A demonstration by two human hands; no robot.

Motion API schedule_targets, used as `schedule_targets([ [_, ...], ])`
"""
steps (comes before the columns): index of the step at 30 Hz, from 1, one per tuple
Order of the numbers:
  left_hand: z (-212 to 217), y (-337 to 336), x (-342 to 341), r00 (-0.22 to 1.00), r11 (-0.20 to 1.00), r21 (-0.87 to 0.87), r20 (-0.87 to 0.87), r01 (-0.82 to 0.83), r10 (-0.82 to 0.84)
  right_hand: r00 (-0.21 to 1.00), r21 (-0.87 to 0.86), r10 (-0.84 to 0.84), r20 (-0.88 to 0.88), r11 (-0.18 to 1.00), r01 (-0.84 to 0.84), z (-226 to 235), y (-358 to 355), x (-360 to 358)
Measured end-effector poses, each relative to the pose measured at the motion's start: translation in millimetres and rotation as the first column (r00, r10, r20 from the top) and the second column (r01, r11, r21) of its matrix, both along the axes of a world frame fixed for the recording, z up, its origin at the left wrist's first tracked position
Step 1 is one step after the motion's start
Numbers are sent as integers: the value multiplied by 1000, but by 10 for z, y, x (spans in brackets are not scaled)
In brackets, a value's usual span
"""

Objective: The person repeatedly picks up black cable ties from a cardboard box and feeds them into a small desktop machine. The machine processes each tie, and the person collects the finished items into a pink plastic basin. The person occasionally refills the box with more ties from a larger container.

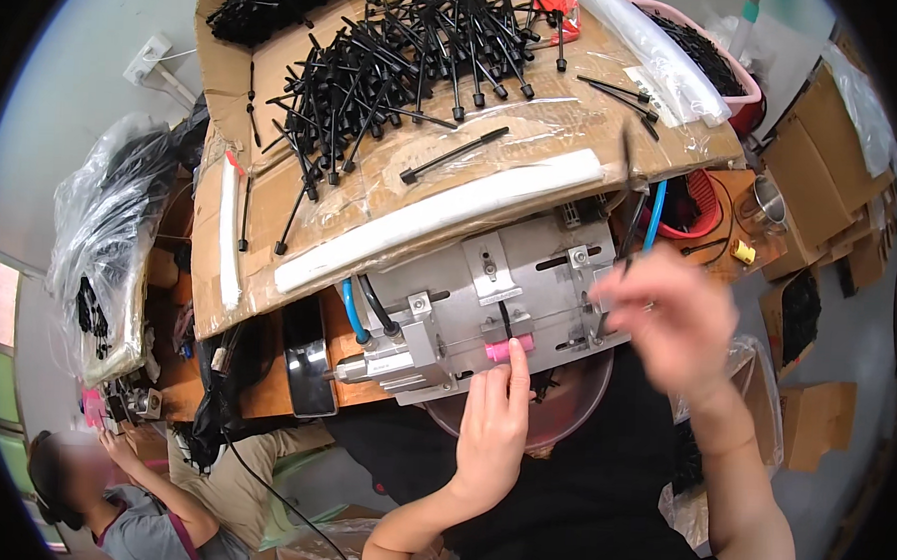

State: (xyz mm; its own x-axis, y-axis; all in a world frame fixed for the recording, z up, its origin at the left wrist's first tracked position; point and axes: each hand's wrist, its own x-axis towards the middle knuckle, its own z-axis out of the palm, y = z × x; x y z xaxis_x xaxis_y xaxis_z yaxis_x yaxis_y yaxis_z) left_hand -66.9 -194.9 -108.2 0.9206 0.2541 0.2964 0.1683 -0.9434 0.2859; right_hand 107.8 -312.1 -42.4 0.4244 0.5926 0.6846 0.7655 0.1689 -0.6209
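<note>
A grey metal fixture plate (459,265) is in front of me, with a cylinder and clamp blocks on it. At its front middle a small pink block (509,348) sits by a metal holder (508,326), and a dark rod end runs into the holder from above. The index fingertip of my left hand (492,427) rests on the pink block, its fingers stretched out. My right hand (672,315) is raised at the plate's right end, smeared by motion. A blurred dark stick (630,163) shows above its fingers; whether the hand grips it is unclear.
A cardboard sheet (262,187) behind the fixture bears a pile of black rods (377,87) with thicker ends. Blue air hoses (353,311) rise from the fixture. A round tub (573,416) sits under its front edge. Another person (148,507) works at the lower left.
</note>
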Motion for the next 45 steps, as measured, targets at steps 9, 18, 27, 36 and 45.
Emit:
schedule_targets([
  [9,924,1453,1054,958,996,6,270,93,-92,998,-268,12,66,963,6,-915,5,-740],
  [18,887,1016,622,940,978,-174,336,112,-48,995,-324,-14,101,945,46,-883,37,-671],
  [27,17,-94,-45,995,995,-89,92,40,-31,992,-239,-128,16,962,128,-612,-128,-529],
  [36,59,-54,17,999,991,-128,6,36,-36,993,-200,-115,-31,974,107,-396,-141,-472],
  [45,894,2059,125,925,929,197,286,-313,251,777,-92,-348,524,884,458,372,978,1101],
])
